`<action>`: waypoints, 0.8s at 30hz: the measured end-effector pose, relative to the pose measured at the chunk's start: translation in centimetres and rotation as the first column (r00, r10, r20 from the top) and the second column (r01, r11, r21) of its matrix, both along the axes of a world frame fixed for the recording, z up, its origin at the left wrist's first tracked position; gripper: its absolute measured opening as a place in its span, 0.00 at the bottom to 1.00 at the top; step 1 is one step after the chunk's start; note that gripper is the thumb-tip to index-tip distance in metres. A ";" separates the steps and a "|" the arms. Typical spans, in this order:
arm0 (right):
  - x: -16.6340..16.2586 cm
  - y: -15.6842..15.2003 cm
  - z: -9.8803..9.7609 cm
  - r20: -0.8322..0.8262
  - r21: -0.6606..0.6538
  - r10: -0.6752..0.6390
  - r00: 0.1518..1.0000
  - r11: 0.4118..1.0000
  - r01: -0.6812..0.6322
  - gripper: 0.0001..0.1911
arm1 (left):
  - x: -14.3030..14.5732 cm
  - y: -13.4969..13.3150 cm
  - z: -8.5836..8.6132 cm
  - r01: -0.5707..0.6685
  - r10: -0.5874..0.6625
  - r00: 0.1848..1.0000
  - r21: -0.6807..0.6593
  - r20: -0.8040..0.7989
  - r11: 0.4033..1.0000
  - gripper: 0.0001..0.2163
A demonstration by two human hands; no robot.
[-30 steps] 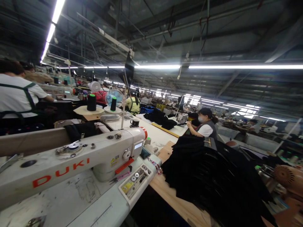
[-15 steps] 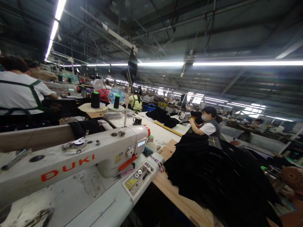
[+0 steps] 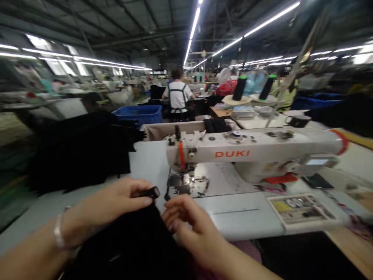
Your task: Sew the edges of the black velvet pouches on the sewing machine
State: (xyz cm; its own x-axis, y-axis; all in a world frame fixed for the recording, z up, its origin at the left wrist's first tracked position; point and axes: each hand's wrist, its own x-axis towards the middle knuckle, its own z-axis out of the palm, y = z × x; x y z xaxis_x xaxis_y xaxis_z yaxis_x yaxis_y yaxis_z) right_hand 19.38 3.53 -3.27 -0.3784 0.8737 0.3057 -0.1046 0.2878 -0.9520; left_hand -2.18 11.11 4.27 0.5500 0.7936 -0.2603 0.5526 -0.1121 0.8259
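A piece of black cloth (image 3: pixel 128 241) hangs in front of me, below the front edge of the sewing machine table. My left hand (image 3: pixel 128 196) is closed on its upper corner, where a rolled or folded end sticks out between thumb and fingers. At the cloth's right edge, my right hand (image 3: pixel 190 225) has its fingers curled in against it; motion blur softens the fingertips. Just beyond both hands stands a white sewing machine (image 3: pixel 262 147) with orange lettering. Its needle area (image 3: pixel 188 181) has nothing under the presser foot that I can make out.
A heap of black cloth (image 3: pixel 84 151) lies to the left on the table. On the right, a parts tray (image 3: pixel 301 212) is set into the tabletop. Behind the machine are a blue crate (image 3: pixel 140 112), thread cones (image 3: pixel 239 88) and a person (image 3: pixel 178 95) facing away.
The view has swung left from the black pile on the right to the machine's needle end. Both my hands have come into view, with black cloth.
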 end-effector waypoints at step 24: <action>1.8 1.9 -0.6 0.130 -0.283 -0.021 0.991 0.957 0.057 0.10 | 0.2 -1.9 -1.2 -0.190 0.185 0.973 0.022 0.137 0.982 0.08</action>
State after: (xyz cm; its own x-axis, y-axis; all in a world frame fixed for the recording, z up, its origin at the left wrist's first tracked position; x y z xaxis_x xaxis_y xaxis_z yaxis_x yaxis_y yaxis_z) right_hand 21.23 5.39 -3.90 -0.3613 0.9324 -0.0057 0.0254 0.0038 -0.9997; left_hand -1.94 9.20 3.06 0.4188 0.8929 -0.1652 0.4510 -0.0467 0.8913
